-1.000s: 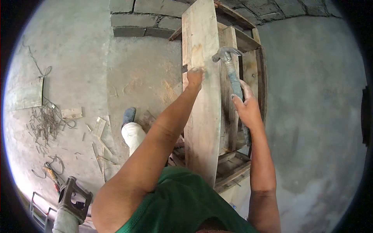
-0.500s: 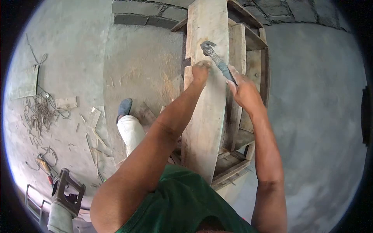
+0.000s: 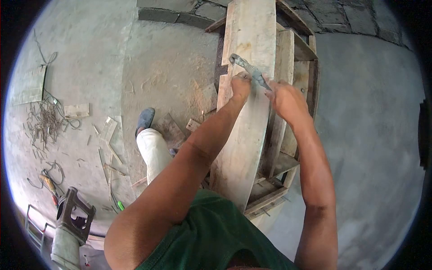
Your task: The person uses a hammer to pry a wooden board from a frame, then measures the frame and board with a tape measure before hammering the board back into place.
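With both arms stretching forward, the right hand [image 3: 284, 99] is clamping a hammer [image 3: 250, 69] whose head is lying on the upright plank [image 3: 245, 144] near its left edge, while the left hand [image 3: 241, 84] is bunching its fingers just below, though whether they are pinching anything cannot be told.

Left hand [image 3: 241, 85] on long pale wooden plank [image 3: 243, 146] atop slatted wooden frame [image 3: 281, 162], grey steel hammer [image 3: 250, 70] in right hand [image 3: 285, 99] just right.
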`<state>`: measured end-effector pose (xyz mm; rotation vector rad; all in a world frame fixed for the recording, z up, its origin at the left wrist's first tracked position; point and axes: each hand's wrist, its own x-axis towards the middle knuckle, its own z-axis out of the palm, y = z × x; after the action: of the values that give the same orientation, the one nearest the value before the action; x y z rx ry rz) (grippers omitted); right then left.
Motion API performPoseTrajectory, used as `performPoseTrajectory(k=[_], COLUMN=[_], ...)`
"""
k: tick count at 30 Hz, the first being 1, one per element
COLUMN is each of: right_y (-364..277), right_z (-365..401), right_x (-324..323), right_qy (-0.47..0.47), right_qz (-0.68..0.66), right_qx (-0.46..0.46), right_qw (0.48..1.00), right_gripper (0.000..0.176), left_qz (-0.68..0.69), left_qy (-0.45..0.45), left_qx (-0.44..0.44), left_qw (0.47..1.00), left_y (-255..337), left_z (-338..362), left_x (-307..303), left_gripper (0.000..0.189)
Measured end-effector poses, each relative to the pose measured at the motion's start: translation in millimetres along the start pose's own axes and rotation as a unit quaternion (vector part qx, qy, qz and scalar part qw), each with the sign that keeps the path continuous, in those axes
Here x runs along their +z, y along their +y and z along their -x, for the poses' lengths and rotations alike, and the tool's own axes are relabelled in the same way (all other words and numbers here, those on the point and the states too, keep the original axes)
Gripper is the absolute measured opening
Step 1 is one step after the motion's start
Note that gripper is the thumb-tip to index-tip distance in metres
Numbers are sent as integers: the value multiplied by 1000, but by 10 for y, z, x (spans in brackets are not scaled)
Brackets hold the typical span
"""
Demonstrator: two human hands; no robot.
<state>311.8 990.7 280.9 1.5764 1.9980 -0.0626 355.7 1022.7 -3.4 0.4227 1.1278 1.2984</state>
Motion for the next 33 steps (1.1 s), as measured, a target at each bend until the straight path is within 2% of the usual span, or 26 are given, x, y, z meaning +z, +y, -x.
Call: performPoseTrajectory(k=[2, 4, 7, 9, 10, 12, 13, 14, 15, 16, 18, 20, 23, 25, 26, 28, 31, 33], right_y=[-15, 59, 81, 50, 33, -38, -65, -80, -94, -96, -6, 75, 30, -151, -211, -300, -36, 139], right_z=[11, -28, -89, -39, -28, 58, 94, 113, 111, 98, 11, -105, -275, -233, -174, -44, -40, -151], right_x=[-4, 55, 27, -42, -109, -198, -203, -194, -196, -207, -120, 20, 76, -48, -82, -113, 57, 98], right_qy=[7, -34, 11, 9, 14, 53, 89, 87, 58, 30, 17, 4, -1, 27, 26, 80, 79, 59], right_qz=[-8, 21, 55, 29, 2, -1, -5, -5, 9, 23, 34, 44, 87, 70, 70, 54, 26, 62], right_qx=[12, 12, -6, -2, 4, -15, -32, -31, -27, -23, -24, -29, -52, -53, -53, -79, -107, -86], right_qw=[1000, 999, 998, 1000, 1000, 998, 995, 996, 998, 999, 999, 999, 995, 996, 996, 992, 991, 993], right_gripper=[44, 44, 39, 41, 43, 44, 44, 44, 44, 44, 40, 37, 43, 43, 43, 45, 37, 38], left_qz=[-42, -135, -53, -55, -57, -103, -103, -259, -407, -406, -391, -371, -340, -323, -326, -326, -349, -302], left_qy=[-4, 26, 13, 4, -6, -126, -128, -127, -121, -121, -250, -254, -264, -278, -270, -261, -305, -271], left_qx=[-9, 51, 5, -9, -17, -65, -66, -36, -4, -3, -113, -102, -91, -104, -86, -69, -43, -88], left_qw=[999, 989, 998, 998, 998, 984, 984, 957, 905, 906, 879, 887, 898, 899, 902, 906, 885, 910], left_y=[87, 112, 203, 317, 470, 690, 610, 479, 474, 469, 492, 600, 851, 749, 651, 609, 630, 694], left_z=[7, 12, 63, 293, 430, 933, 1171, 1409, 1514, 1452, 1298, 1353, 1303, 1335, 1315, 1275, 1286, 1285], left_x=[-10, -20, -27, -62, -87, -156, -127, -51, -16, 6, 10, -87, -205, -239, -210, -188, -222, -235], left_gripper=[14, 16, 20, 26, 33, 69, 69, 85, 103, 103, 122, 120, 119, 119, 120, 120, 121, 122])
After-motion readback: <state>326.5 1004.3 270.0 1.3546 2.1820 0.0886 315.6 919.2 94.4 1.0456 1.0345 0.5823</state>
